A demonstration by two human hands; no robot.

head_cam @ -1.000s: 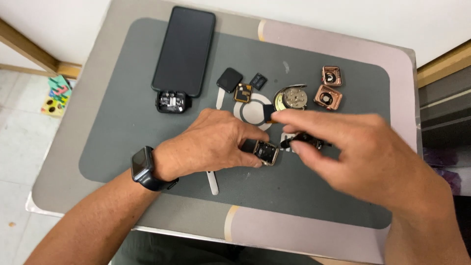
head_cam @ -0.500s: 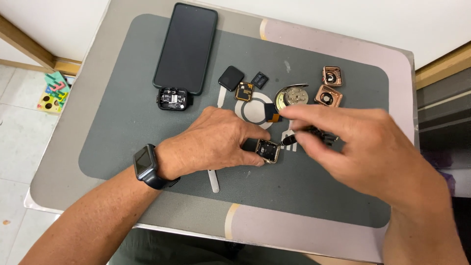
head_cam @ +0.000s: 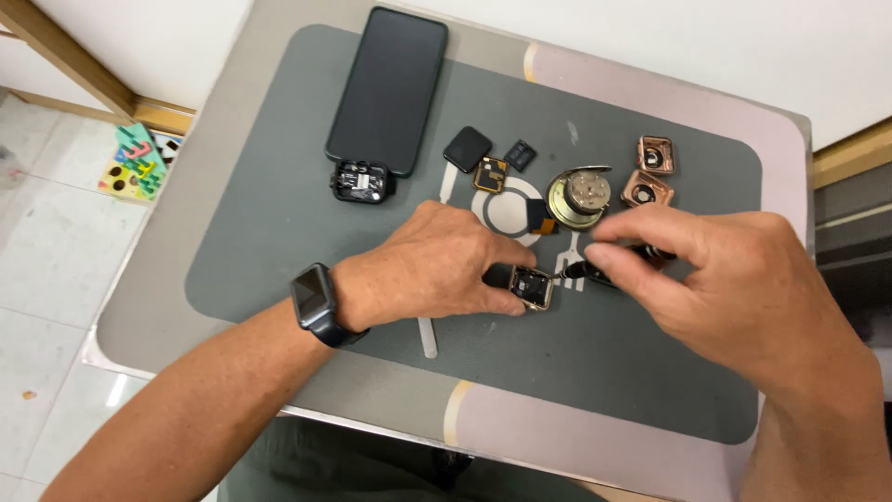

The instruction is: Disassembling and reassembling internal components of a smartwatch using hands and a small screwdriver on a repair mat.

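1. The left hand (head_cam: 437, 270) lies palm down on the grey rectangular mat (head_cam: 279, 232) that covers the worktop (head_cam: 167, 307). Its fingers are curled, and the fingertips pinch a small square metal watch case with its inner parts showing (head_cam: 532, 286), pressing it onto the mat. A black smartwatch (head_cam: 314, 299) sits on that wrist.
2. Beyond the left hand and a little to its left, a black rectangular phone (head_cam: 388, 88) lies face up, with a small black square module (head_cam: 360, 179) just at its near end.
3. Just beyond the left hand's fingertips lie a small black square panel (head_cam: 466, 148), a smaller dark chip (head_cam: 520, 154) and a white ring-shaped pad (head_cam: 506, 206).
4. The right hand (head_cam: 725, 279) is partly closed. Its thumb and forefinger grip a thin black tool (head_cam: 581, 270), whose tip meets the watch case just left of that hand.
5. Just beyond the right hand stands a round silver metal part (head_cam: 581, 193); near it, further off, are two copper-coloured square cases (head_cam: 650, 172).
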